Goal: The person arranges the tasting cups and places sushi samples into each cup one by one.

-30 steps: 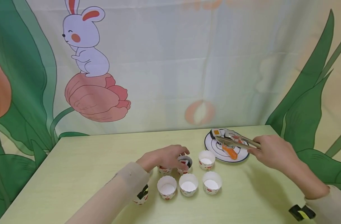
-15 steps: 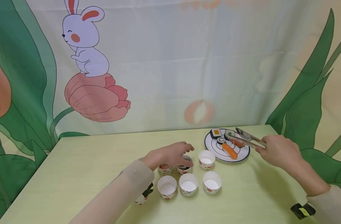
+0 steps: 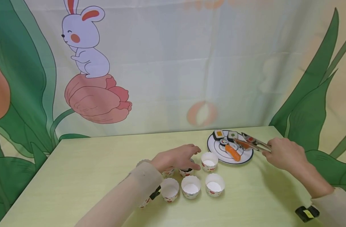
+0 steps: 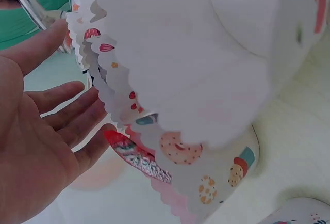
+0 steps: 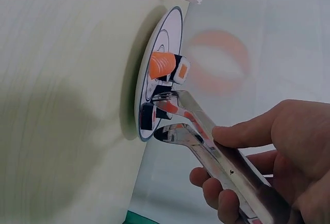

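Note:
My right hand [image 3: 286, 154] grips metal tongs [image 3: 259, 145], whose parted tips reach over the right side of a white plate [image 3: 211, 148] with dark rings. On that plate lie several toy sushi pieces, among them an orange salmon nigiri [image 3: 233, 153] and a square roll [image 3: 218, 134] with an orange centre. In the right wrist view the tongs [image 5: 227, 167] have their tips close to a dark-wrapped sushi roll [image 5: 148, 116]. My left hand [image 3: 177, 157] hovers with loosely spread fingers over a patterned paper cup [image 3: 186, 173] that has something dark inside, partly hidden by the hand.
Several more paper cups stand in two rows, including a white-lined cup [image 3: 210, 162] near the plate and another cup [image 3: 215, 185] in front. My left sleeve [image 3: 144, 183] hides part of the cups at left. A printed cloth [image 3: 161, 78] hangs behind the table [image 3: 85, 176].
The tongs have drawn back from the plate's left rolls to its right side, with their arms spread wider. My left hand has shifted slightly right over the cups.

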### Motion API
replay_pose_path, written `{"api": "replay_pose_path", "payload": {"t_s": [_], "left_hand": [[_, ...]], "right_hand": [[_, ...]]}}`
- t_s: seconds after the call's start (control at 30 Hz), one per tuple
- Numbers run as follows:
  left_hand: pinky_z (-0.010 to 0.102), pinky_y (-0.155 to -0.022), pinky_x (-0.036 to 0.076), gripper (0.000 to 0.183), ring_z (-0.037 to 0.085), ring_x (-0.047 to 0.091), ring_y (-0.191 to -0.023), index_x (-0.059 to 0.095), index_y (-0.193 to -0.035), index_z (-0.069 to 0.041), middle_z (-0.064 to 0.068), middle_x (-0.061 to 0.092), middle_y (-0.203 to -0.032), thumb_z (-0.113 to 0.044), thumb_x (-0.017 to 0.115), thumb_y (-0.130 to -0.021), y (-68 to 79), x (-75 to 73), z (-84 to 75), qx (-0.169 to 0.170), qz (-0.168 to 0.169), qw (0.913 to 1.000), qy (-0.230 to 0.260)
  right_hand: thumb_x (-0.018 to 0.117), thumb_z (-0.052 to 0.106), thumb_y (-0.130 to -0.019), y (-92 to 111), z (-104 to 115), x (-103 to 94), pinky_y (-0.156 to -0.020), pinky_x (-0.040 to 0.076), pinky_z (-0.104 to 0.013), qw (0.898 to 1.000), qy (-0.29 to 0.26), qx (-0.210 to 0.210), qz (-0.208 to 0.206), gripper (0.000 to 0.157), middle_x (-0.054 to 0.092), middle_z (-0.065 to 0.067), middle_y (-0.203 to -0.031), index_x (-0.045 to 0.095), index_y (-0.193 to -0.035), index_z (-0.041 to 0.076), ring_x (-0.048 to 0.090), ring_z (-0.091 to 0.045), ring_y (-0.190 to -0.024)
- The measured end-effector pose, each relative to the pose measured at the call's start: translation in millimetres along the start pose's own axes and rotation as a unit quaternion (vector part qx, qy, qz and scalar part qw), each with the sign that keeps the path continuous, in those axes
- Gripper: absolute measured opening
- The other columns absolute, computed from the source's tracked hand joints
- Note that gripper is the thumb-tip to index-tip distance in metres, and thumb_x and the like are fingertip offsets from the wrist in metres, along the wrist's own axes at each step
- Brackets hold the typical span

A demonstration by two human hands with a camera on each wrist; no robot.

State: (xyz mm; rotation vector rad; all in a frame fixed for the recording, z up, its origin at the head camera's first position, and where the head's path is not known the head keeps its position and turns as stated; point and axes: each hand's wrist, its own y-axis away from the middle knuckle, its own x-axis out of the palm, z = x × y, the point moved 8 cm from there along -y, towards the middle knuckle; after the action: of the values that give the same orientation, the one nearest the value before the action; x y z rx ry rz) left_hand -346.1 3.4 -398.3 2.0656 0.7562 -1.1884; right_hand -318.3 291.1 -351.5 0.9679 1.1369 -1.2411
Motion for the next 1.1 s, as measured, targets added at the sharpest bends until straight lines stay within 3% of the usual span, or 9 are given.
{"api": "replay_pose_path", "payload": {"t_s": [0.27, 0.5, 0.77, 1.1], "left_hand": [[0.035, -0.113, 0.037, 0.069, 0.022, 0.046, -0.139, 0.044, -0.153, -0.006, 0.011, 0.045, -0.154, -0.037, 0.072, -0.098, -7.5, 5.0, -6.4, -0.013, 0.0, 0.9986, -0.051], [0.038, -0.112, 0.039, 0.072, 0.024, 0.048, -0.138, 0.041, -0.155, -0.006, 0.011, 0.043, -0.156, -0.04, 0.07, -0.098, -11.4, 9.2, -10.5, -0.025, 0.002, 0.9975, -0.066], [0.04, -0.099, 0.05, 0.058, 0.023, 0.061, -0.113, 0.055, -0.14, -0.007, 0.008, 0.058, -0.133, -0.041, 0.072, -0.096, -17.6, 7.5, -16.5, -0.031, -0.015, 0.9955, -0.089], [0.034, -0.097, 0.049, 0.055, 0.019, 0.059, -0.108, 0.058, -0.134, -0.005, 0.006, 0.061, -0.122, -0.039, 0.076, -0.094, -23.1, 8.8, -18.8, -0.035, -0.019, 0.9965, -0.073]], "right_hand": [[0.069, 0.024, -0.095, -2, -1, 5.0, -0.046, 0.038, -0.039, 1.0, 0.007, -0.001, 0.003, 0.022, 0.054, -0.004, -0.067, 0.065, -0.082, 0.006, 0.047, -0.023, -0.058], [0.069, 0.023, -0.096, -2, 1, 8.9, -0.045, 0.037, -0.038, 1.0, 0.013, -0.005, 0.005, 0.02, 0.055, -0.003, -0.067, 0.066, -0.083, 0.007, 0.047, -0.023, -0.058], [0.068, 0.02, -0.097, -3, 1, 8.5, -0.045, 0.035, -0.037, 1.0, 0.023, -0.011, -0.002, 0.023, 0.051, -0.003, -0.065, 0.063, -0.078, 0.009, 0.046, -0.022, -0.056], [0.069, 0.018, -0.097, -3, 4, 10.1, -0.045, 0.035, -0.035, 0.999, 0.027, -0.019, 0.0, 0.021, 0.051, -0.002, -0.065, 0.065, -0.079, 0.008, 0.045, -0.02, -0.056]]}}
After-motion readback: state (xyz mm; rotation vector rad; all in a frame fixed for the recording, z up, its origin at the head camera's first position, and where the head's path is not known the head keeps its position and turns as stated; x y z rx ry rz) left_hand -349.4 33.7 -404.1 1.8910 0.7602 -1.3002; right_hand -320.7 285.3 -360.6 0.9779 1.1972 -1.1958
